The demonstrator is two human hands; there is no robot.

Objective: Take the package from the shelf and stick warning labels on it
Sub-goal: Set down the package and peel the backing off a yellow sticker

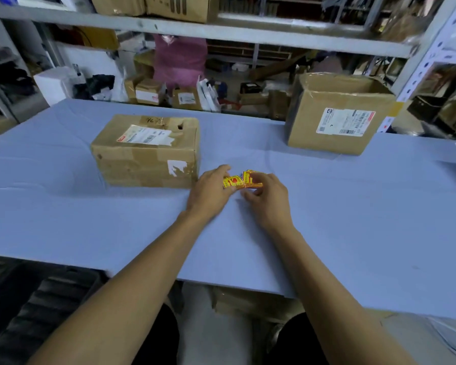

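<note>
A taped cardboard package [145, 151] with a white shipping label on top sits on the blue table [353, 219], left of centre. Just right of its front corner, both hands meet over small yellow-and-red warning labels [241, 180]. My left hand [211, 193] pinches the left label between thumb and fingers. The fingers of my right hand [266, 198] grip the right label. Both labels are slightly above or on the table surface; which one I cannot tell.
A second, larger cardboard box [334, 114] with a shipping label stands at the table's back right. A metal shelf rail [195, 27] crosses above, with boxes on it. Beyond the table lie several small parcels and bags on the floor.
</note>
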